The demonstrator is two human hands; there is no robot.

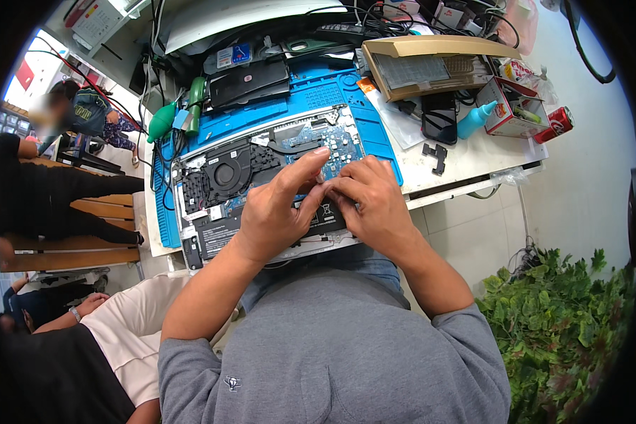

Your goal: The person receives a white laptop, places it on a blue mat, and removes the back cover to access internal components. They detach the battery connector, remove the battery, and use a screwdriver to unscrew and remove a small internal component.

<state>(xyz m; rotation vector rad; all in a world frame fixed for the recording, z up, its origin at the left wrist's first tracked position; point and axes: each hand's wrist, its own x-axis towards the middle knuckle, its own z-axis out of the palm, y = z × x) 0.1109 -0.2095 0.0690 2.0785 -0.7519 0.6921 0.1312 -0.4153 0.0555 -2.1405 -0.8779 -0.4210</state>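
Cluttered bench (473, 153), blue mat (168, 230); opened laptop (260, 164) on mat, just before me. Left hand (279, 205), right hand (376, 201) meet over it, fingertips narrow; cannot tell what, if anything, pinched. Light touch best, I judge: wrists steady, no pressing on board (341, 145).

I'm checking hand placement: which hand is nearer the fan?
Left. The left hand is to the lower right of the fan in the picture; the right hand is farther right, past the left hand.
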